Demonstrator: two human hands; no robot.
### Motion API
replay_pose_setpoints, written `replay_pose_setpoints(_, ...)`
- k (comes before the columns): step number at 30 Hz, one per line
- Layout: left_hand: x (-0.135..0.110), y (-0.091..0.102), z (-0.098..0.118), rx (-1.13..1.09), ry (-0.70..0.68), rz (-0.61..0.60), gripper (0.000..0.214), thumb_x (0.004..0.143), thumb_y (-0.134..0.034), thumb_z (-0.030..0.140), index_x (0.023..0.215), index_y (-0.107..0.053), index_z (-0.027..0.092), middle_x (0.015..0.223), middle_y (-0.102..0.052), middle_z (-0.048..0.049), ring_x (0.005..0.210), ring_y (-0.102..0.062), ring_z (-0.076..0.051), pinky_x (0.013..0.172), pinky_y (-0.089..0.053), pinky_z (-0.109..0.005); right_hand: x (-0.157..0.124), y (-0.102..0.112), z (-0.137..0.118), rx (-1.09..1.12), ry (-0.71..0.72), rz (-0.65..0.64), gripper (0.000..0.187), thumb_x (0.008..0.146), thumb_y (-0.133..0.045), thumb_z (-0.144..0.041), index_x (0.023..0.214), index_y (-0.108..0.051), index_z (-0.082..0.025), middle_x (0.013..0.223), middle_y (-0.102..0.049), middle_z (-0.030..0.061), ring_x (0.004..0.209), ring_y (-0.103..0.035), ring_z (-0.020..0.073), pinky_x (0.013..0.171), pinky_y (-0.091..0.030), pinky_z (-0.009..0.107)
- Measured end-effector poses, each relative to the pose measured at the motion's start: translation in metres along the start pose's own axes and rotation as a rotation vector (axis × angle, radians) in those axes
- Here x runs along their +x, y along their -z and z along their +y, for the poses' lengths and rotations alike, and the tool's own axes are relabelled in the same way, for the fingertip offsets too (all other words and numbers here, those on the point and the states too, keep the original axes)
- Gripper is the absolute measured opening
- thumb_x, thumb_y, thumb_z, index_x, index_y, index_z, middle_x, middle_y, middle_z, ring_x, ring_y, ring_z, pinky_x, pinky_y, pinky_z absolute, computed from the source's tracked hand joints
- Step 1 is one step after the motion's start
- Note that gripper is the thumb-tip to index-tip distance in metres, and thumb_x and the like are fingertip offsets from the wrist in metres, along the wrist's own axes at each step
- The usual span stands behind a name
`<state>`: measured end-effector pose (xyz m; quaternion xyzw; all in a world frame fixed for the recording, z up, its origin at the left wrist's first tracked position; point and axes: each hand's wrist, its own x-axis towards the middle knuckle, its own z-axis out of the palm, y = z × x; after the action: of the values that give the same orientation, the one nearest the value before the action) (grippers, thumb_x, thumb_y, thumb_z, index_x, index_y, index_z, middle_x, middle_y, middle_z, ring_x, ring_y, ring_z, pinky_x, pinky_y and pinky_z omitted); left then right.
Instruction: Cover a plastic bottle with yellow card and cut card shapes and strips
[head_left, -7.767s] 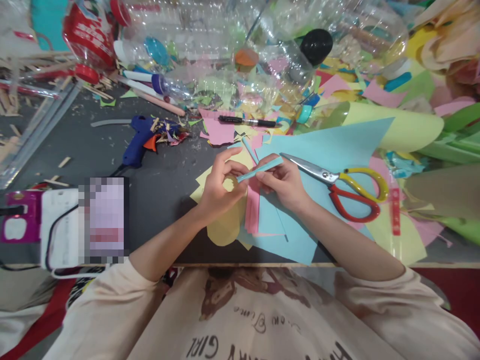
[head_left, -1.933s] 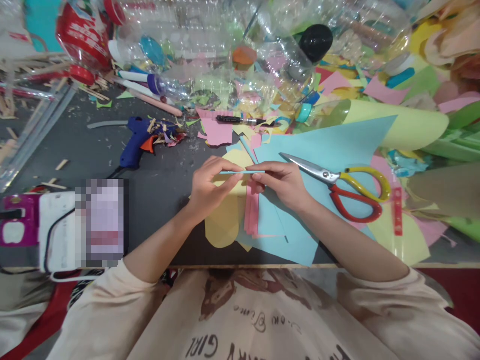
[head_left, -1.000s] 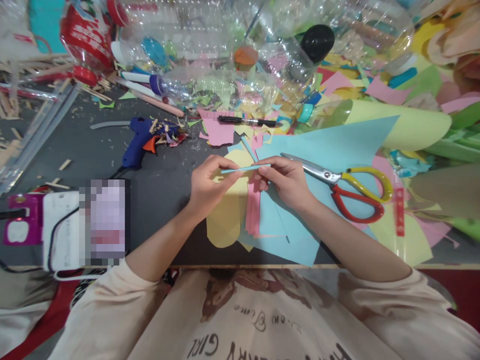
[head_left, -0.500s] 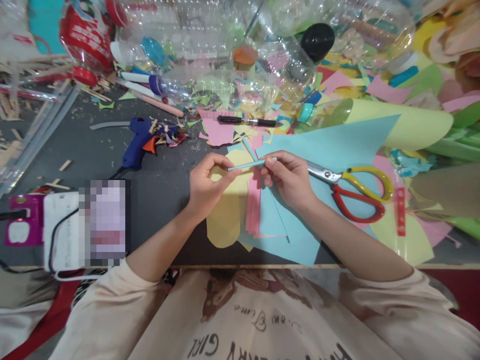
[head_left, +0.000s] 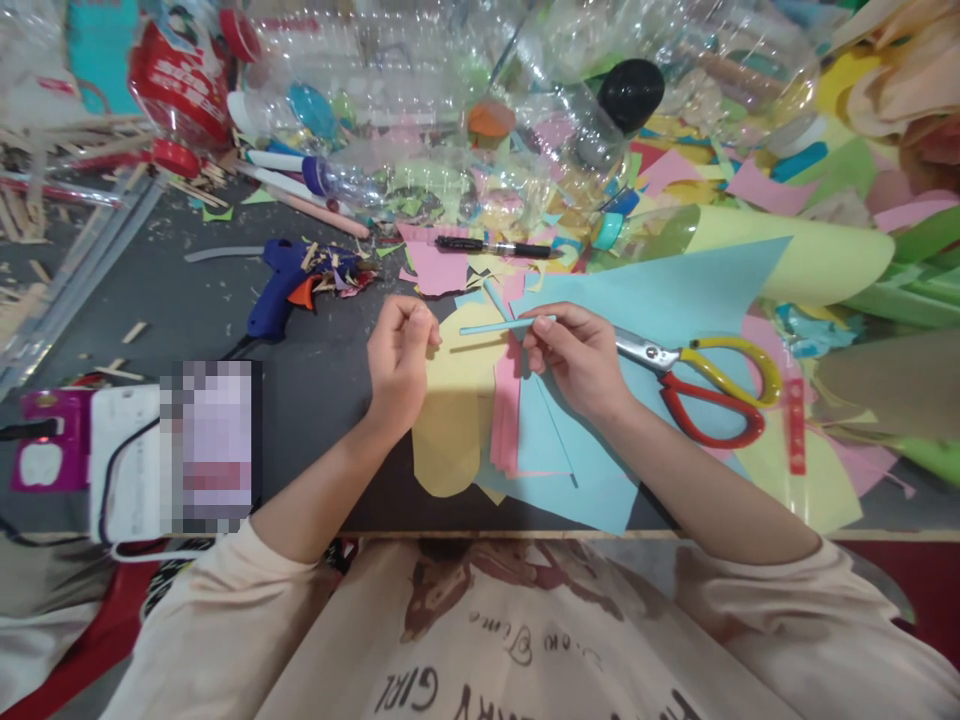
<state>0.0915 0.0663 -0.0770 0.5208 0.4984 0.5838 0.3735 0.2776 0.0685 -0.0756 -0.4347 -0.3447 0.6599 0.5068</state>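
Observation:
My right hand (head_left: 574,355) pinches a thin light-blue rolled paper stick (head_left: 491,326) by its right end. The stick's left end sticks out free over a yellow paper piece (head_left: 446,450). Left of that end, apart from it, my left hand (head_left: 401,360) is closed, thumb against curled fingers, and nothing shows in it. Below the stick lie pink paper strips (head_left: 506,420) on a light-blue sheet (head_left: 585,480). Another short blue paper roll (head_left: 494,297) lies just behind the held stick. Scissors (head_left: 701,380) with a yellow and a red handle rest right of my right hand.
A blue glue gun (head_left: 274,290) lies at the left, behind a power strip (head_left: 124,460) and a blurred-out phone-like thing (head_left: 217,440). A black pen (head_left: 499,246) lies farther back. Plastic bottles (head_left: 442,185) and paper scraps crowd the back; a yellow paper roll (head_left: 795,255) is at the right.
My left hand has let go of the stick's left end, moved slightly left and closed. My right hand still holds the stick in about the same place.

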Motion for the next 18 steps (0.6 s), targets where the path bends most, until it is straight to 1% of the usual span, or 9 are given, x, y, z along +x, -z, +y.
replay_pose_setpoints(4,-0.0018,0.0012,0.0007,-0.04,0.044,-0.06,0.053,0.092,-0.06,0.058,0.057,-0.047,0.02,0.048,-0.042,0.0044,0.044,-0.044,-0.008,0.045,-0.036,-0.022,-0.0014,-0.0002,-0.0004,0.001,-0.018,-0.031,0.032,0.064,-0.087,-0.05,0.075,-0.075,-0.022,0.056,-0.067,-0.0052,0.04,-0.055,0.0065,0.04,-0.048,0.02)
replay_pose_setpoints(7,-0.001,0.0011,-0.0011,-0.095,0.062,-0.036,0.06,0.093,-0.057,0.059,0.05,-0.039,0.02,0.044,-0.039,0.0041,0.04,-0.04,-0.008,0.041,-0.034,-0.023,-0.0027,-0.0001,0.0003,0.001,-0.012,-0.064,0.028,0.067,-0.086,-0.047,0.076,-0.077,-0.022,0.056,-0.068,-0.0048,0.041,-0.057,0.0067,0.041,-0.049,0.02)
replay_pose_setpoints(9,0.0005,0.0007,-0.0026,-0.121,0.061,0.0,0.054,0.091,-0.06,0.058,0.056,-0.046,0.02,0.05,-0.044,0.004,0.043,-0.043,-0.008,0.044,-0.038,-0.022,-0.0034,0.0001,0.001,-0.02,-0.006,-0.073,0.027,0.068,-0.086,-0.047,0.077,-0.077,-0.022,0.056,-0.069,-0.0047,0.042,-0.058,0.0072,0.042,-0.05,0.021)
replay_pose_setpoints(10,0.001,0.0005,-0.003,-0.119,0.054,0.006,0.046,0.089,-0.064,0.057,0.063,-0.052,0.021,0.054,-0.048,0.004,0.047,-0.046,-0.008,0.047,-0.04,-0.022,-0.0035,0.0003,0.0014,-0.031,-0.003,-0.076,0.027,0.069,-0.086,-0.046,0.078,-0.077,-0.022,0.057,-0.069,-0.0047,0.042,-0.059,0.0074,0.042,-0.05,0.021)
replay_pose_setpoints(11,0.0012,0.0003,-0.0029,-0.101,0.045,-0.005,0.038,0.087,-0.068,0.055,0.072,-0.057,0.021,0.06,-0.052,0.0039,0.051,-0.05,-0.009,0.05,-0.043,-0.022,-0.0036,0.0005,0.0018,-0.042,0.001,-0.08,0.027,0.069,-0.086,-0.046,0.078,-0.077,-0.022,0.057,-0.068,-0.0047,0.043,-0.059,0.0075,0.042,-0.05,0.021)
replay_pose_setpoints(13,0.0003,0.0001,-0.0012,-0.017,0.027,-0.085,0.028,0.085,-0.072,0.049,0.084,-0.063,0.022,0.07,-0.06,0.0024,0.06,-0.058,-0.01,0.058,-0.048,-0.022,-0.0034,0.0013,0.0024,-0.065,0.014,-0.092,0.026,0.071,-0.085,-0.045,0.08,-0.077,-0.022,0.057,-0.068,-0.0049,0.044,-0.059,0.0075,0.043,-0.05,0.021)
replay_pose_setpoints(14,-0.0006,0.0,0.0003,0.04,0.017,-0.138,0.024,0.085,-0.071,0.045,0.086,-0.065,0.022,0.073,-0.064,0.0012,0.065,-0.061,-0.011,0.061,-0.05,-0.023,-0.0033,0.0017,0.0025,-0.077,0.019,-0.097,0.026,0.072,-0.084,-0.045,0.082,-0.077,-0.022,0.057,-0.067,-0.005,0.044,-0.059,0.0075,0.044,-0.051,0.022)
replay_pose_setpoints(16,-0.0026,0.0,0.0035,0.141,-0.008,-0.222,0.015,0.087,-0.068,0.036,0.082,-0.068,0.021,0.077,-0.07,-0.0004,0.07,-0.064,-0.012,0.065,-0.052,-0.024,-0.0031,0.0023,0.0024,-0.097,0.022,-0.101,0.028,0.072,-0.083,-0.046,0.084,-0.077,-0.022,0.057,-0.067,-0.0053,0.044,-0.059,0.0077,0.044,-0.052,0.023)
replay_pose_setpoints(18,-0.0037,0.0,0.0058,0.192,-0.034,-0.226,0.014,0.086,-0.067,0.03,0.076,-0.069,0.021,0.075,-0.072,-0.0005,0.069,-0.065,-0.013,0.064,-0.051,-0.024,-0.003,0.0024,0.0017,-0.104,0.016,-0.097,0.03,0.071,-0.083,-0.048,0.084,-0.076,-0.021,0.057,-0.067,-0.0056,0.044,-0.058,0.0078,0.045,-0.052,0.023)
